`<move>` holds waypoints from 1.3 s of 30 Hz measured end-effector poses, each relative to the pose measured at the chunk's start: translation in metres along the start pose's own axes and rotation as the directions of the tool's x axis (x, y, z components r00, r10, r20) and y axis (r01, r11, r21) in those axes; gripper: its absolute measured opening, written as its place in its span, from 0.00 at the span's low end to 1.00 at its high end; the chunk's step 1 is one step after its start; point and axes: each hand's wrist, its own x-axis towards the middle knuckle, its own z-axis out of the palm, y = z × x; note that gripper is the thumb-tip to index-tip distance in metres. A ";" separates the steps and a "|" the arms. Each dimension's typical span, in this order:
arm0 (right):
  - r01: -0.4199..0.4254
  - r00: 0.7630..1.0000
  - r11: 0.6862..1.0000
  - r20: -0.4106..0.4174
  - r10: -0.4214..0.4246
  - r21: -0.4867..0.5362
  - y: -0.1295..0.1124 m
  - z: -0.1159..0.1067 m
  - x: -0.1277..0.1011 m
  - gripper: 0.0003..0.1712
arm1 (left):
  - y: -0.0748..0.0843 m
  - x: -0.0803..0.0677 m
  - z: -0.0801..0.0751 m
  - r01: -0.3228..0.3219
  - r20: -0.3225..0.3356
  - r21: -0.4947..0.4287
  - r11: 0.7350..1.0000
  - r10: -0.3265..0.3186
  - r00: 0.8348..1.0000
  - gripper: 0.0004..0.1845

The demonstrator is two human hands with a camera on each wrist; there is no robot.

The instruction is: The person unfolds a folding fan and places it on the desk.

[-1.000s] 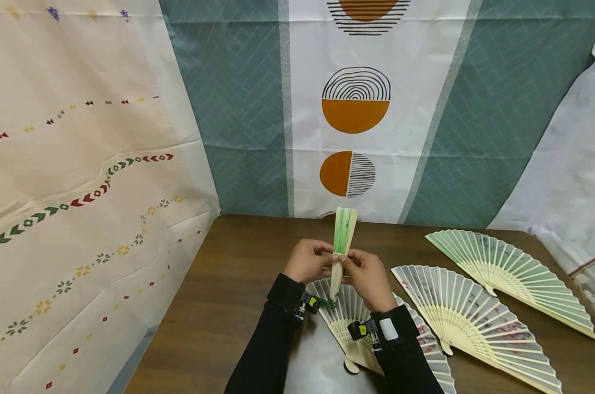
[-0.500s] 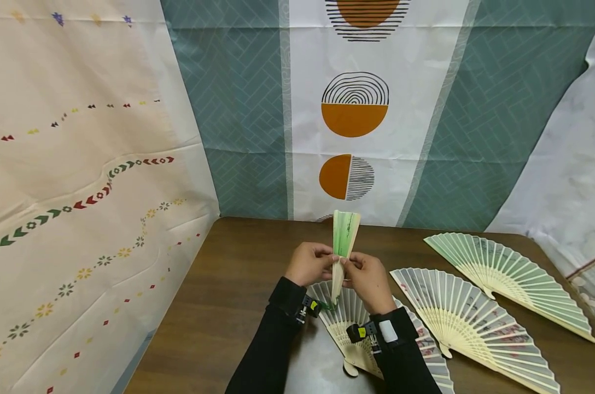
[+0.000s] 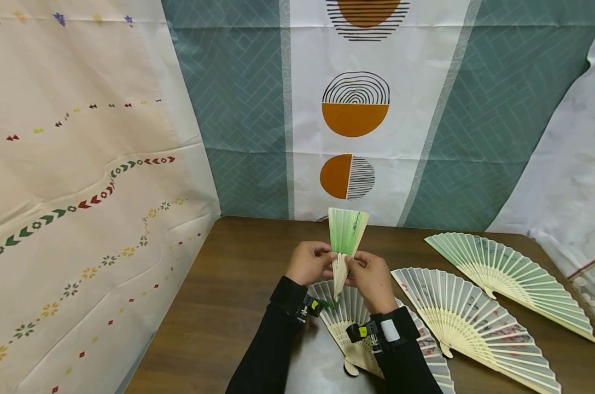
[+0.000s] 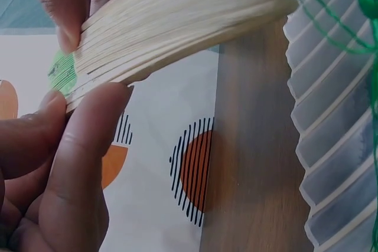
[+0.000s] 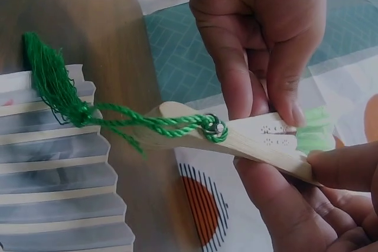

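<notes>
Both hands are pinching a green fan (image 3: 345, 241) by its wooden ribs, holding it upright above the table (image 3: 228, 306). The left hand (image 3: 311, 262) and right hand (image 3: 371, 276) are gripping opposite sides; above the grip its leaf is standing partly spread, below a green tassel (image 5: 59, 95) is dangling.

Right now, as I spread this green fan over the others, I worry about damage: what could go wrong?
Both hands, left hand and right hand, pinch the green fan at its thin slats; uneven pulling might crack one or tear the paper. The green tassel hangs onto the open fan below and could snag it.
</notes>
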 end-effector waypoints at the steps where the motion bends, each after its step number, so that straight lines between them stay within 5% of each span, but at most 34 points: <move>1: -0.004 1.000 1.000 -0.004 0.004 0.005 0.000 0.000 0.000 0.18 | 0.000 0.000 0.000 0.000 -0.006 -0.001 1.000 0.000 1.000 0.10; 17: -0.017 0.998 0.998 -0.061 0.021 0.059 0.000 -0.001 0.002 0.18 | 0.001 0.001 0.003 -0.024 -0.069 -0.011 1.000 0.023 0.997 0.09; 39: -0.013 0.985 0.977 -0.166 0.049 0.214 -0.002 -0.004 0.005 0.20 | 0.002 0.006 0.006 -0.030 -0.133 -0.320 0.947 -0.013 0.991 0.10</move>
